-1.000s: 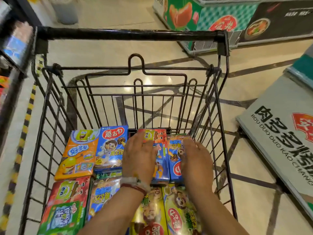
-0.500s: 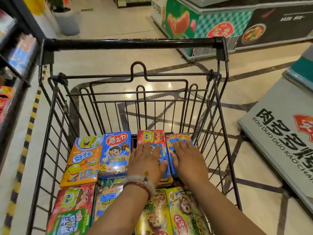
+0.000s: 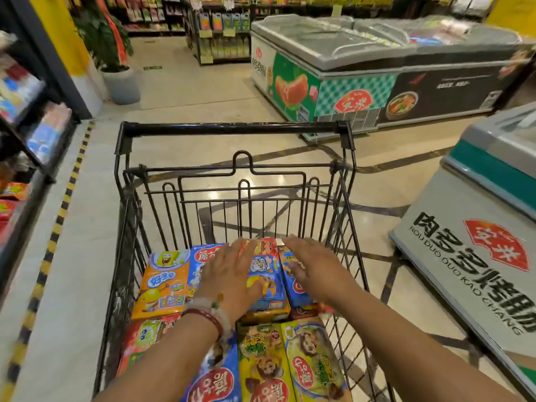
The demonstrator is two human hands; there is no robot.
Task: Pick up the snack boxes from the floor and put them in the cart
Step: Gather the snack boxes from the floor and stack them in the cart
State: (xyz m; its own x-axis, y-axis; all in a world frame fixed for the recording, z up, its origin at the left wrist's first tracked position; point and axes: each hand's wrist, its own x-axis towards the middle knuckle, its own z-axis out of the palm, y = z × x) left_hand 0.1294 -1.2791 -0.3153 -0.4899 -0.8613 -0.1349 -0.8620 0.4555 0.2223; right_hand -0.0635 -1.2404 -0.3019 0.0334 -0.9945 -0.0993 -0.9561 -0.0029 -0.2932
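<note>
A: Where are the boxes [image 3: 162, 281] now, pls?

B: In the cart [image 3: 232, 129], flat on its floor, side by side w/ faces up. Orange one at 9 o'clock, blue ones in the middle, two yellow-green ones at 6 o'clock near the person. No box on the shop floor [image 3: 188, 91] in this view.

A: And the hands?

B: Both are spread, fingers straight, palms down, holding nothing. Left hand [image 3: 232, 274] is over a blue box [image 3: 268, 275], at the 12 o'clock end of the pile. Right hand [image 3: 314, 268] is just beside it, over the next blue box [image 3: 293, 288] at 2 o'clock. I cannot tell if the palms touch or only hover; the fingers are blurred.

A: Why flat like this?

B: My guess: flat palms press or steady the top boxes, so the pile sits level and does not slide. Boxes lie flat bc this way more of them fit, and nothing slips through the wire.

A: Task status?

B: Looks nearly done, I think. Only the floor behind the person is not visible, so I am not sure abt leftovers.
</note>
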